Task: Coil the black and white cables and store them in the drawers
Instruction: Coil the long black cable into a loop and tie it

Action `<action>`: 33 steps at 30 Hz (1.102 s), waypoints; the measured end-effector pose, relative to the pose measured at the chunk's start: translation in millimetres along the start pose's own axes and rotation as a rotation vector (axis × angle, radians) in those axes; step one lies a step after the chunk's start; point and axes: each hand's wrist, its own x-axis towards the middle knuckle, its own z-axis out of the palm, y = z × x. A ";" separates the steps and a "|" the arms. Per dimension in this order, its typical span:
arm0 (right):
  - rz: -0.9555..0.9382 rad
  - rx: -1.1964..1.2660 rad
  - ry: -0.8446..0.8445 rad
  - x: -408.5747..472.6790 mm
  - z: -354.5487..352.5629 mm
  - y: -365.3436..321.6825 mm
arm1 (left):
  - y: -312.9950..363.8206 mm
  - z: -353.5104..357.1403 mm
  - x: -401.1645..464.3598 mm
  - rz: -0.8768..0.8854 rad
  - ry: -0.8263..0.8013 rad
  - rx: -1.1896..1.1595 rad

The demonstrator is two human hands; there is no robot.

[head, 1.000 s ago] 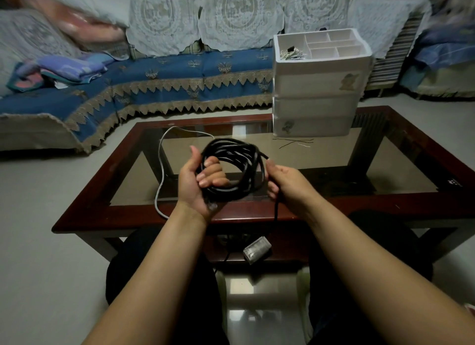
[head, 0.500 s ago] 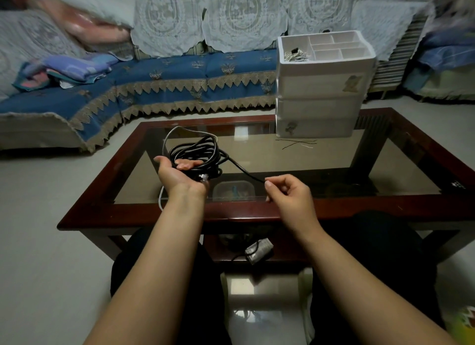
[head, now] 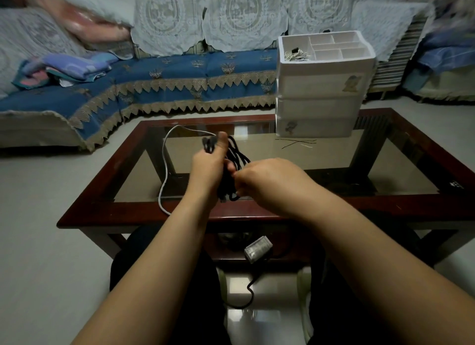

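Blk cable (head: 232,162) bunched (held up); wht cable (head: 164,170) loose on table; drawers (head: 321,87) closed.

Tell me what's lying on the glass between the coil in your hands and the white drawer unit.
In the head view, only a few thin loose ties lie just before the drawer unit; glass up to the black cable looks bare.

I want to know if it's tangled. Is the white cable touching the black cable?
Cannot tell. In the head view the white cable runs behind the left hand holding the black cable, so any contact is hidden.
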 end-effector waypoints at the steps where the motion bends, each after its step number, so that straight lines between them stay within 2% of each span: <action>1: -0.018 0.010 -0.018 2.5 -3.6 0.8 | 2.2 3.3 -3.2 0.009 -0.031 0.130; 3: -0.016 0.066 -0.049 5.8 -10.1 4.4 | 4.9 7.9 -7.8 -0.035 -0.106 0.278; 7: 0.028 0.133 -0.018 6.2 -17.0 16.5 | 3.9 8.1 -13.5 -0.182 -0.292 0.395; 11: 0.106 0.313 -0.082 8.4 -13.6 22.3 | 0.2 8.3 -20.5 -0.296 -0.413 0.371; 14: 0.159 0.667 -0.163 8.9 -8.3 30.4 | -5.2 6.8 -22.2 -0.371 -0.516 0.186; 16: 0.217 0.913 -0.220 8.1 -5.5 39.1 | -9.9 4.9 -20.3 -0.363 -0.569 0.170; 18: 0.266 1.040 -0.275 7.3 -2.4 46.5 | -14.2 2.4 -17.9 -0.344 -0.646 0.171; 22: 0.295 0.825 -0.266 10.2 -1.0 50.2 | -27.0 -6.2 -13.5 -0.360 -0.794 0.041; 28: 0.238 0.558 -0.233 13.0 4.5 53.1 | -34.2 -11.4 -10.5 -0.383 -1.009 -0.143; 33: 0.253 0.864 -0.166 9.8 11.6 57.1 | -34.6 -12.9 -9.8 -0.348 -1.013 -0.171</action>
